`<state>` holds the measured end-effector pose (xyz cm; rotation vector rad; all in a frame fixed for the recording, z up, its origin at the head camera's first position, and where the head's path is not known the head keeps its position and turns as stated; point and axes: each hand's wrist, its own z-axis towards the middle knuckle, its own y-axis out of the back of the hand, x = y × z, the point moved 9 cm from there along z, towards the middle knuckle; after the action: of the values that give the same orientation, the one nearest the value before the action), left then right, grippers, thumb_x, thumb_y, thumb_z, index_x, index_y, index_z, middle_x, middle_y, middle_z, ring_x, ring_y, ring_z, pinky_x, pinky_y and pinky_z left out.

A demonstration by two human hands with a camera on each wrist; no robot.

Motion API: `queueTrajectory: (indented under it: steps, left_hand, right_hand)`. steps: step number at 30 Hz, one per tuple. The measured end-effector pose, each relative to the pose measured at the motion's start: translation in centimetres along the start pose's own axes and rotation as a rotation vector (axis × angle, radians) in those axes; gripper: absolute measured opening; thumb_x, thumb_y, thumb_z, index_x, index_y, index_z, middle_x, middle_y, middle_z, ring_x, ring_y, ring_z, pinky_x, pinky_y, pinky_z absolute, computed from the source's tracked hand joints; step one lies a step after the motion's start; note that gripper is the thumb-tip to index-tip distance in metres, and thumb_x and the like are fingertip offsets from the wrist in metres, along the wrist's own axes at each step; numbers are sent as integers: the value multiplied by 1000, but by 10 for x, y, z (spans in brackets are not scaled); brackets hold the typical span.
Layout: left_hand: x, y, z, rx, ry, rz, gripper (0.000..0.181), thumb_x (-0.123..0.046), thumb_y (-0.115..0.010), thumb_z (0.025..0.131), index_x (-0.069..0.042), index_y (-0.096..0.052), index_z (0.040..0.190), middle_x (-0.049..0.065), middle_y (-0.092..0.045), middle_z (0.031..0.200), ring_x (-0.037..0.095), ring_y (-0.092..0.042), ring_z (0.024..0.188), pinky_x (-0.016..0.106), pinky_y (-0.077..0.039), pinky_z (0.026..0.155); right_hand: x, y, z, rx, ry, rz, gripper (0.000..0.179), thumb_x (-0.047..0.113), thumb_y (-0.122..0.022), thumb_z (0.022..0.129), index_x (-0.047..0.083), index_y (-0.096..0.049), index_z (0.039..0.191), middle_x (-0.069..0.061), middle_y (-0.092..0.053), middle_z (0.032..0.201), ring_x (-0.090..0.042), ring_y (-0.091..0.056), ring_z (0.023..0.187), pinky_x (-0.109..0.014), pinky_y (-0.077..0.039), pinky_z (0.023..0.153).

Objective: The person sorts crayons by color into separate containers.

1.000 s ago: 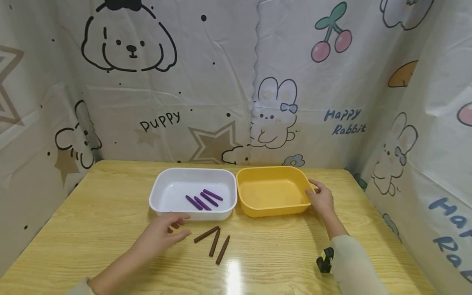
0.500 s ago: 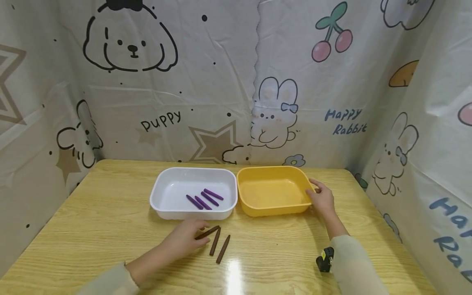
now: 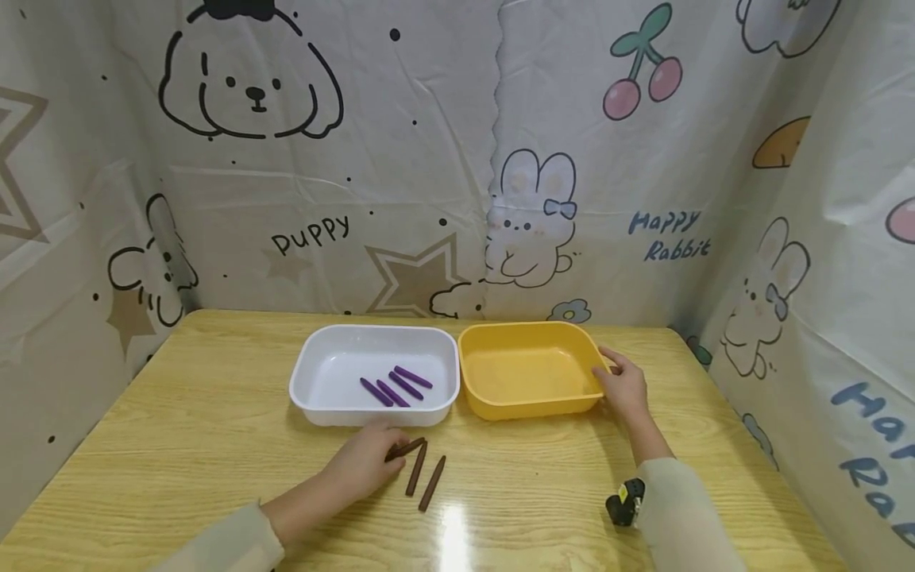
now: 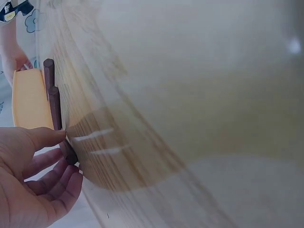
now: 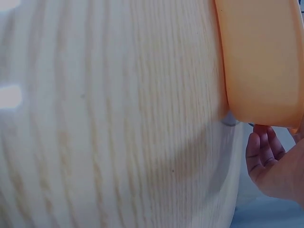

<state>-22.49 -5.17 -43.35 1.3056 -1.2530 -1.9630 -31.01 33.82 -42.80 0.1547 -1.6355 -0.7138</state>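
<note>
My left hand (image 3: 360, 465) pinches the near end of a brown crayon (image 3: 406, 450) between thumb and fingers, in front of the white bin. In the left wrist view the end of this crayon (image 4: 70, 156) pokes out between the fingertips. Two other brown crayons, one (image 3: 416, 470) close to the held one and one (image 3: 432, 485) farther right, lie on the table. On the right, my right hand (image 3: 625, 389) grips the right end of the yellow bin (image 3: 529, 411), thumb at the rim. From the right wrist, its curled fingers (image 5: 266, 147) show against the bin's outer wall.
The white bin (image 3: 332, 415), with several purple crayons (image 3: 375, 392) inside, stands directly left of the yellow bin. A black device (image 3: 625, 504) sits by the right sleeve. Printed cloth (image 3: 422, 159) hangs behind the wooden table (image 3: 179, 405).
My left hand has moved right, from the white bin's front to the leftmost brown crayon, and its fingers have closed on it. The right hand stays on the yellow bin.
</note>
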Motion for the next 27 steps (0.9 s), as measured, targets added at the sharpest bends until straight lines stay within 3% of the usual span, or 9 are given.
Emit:
queueTrajectory:
  steps: [7, 14, 23, 27]
  left_hand:
    - [-1, -1, 2, 24, 27, -6, 15, -5, -70, 76, -4, -69, 91, 3, -61, 84, 16, -55, 80, 38, -54, 75]
    - [-3, 8, 2, 24, 24, -27, 15, -3, -68, 75, -5, -70, 90, 0, -61, 82, 13, -53, 77, 33, -53, 70]
    - [-27, 31, 4, 68, -114, -4, 14, -4, -66, 77, -6, -68, 91, 0, -62, 80, 13, -56, 74, 28, -53, 67]
    - [-40, 40, 11, 103, -135, -14, 12, -5, -67, 78, -7, -69, 90, -1, -60, 78, 12, -54, 72, 25, -51, 64]
  right_hand:
    - [-5, 0, 0, -5, -47, 71, 47, 16, -55, 93, 14, -46, 139, -16, -54, 110, -8, -57, 72, -21, -56, 59]
    - [-6, -1, 1, -19, -48, 63, 46, 16, -55, 93, 15, -47, 138, -19, -54, 116, -8, -56, 76, -14, -52, 57]
    - [-7, -2, 0, -14, -66, 83, 47, 16, -55, 93, 15, -46, 139, -15, -51, 113, -11, -54, 81, -14, -52, 59]
    - [-8, -2, 1, -14, -72, 83, 47, 17, -54, 93, 15, -46, 139, -17, -49, 117, -12, -54, 84, -14, -52, 60]
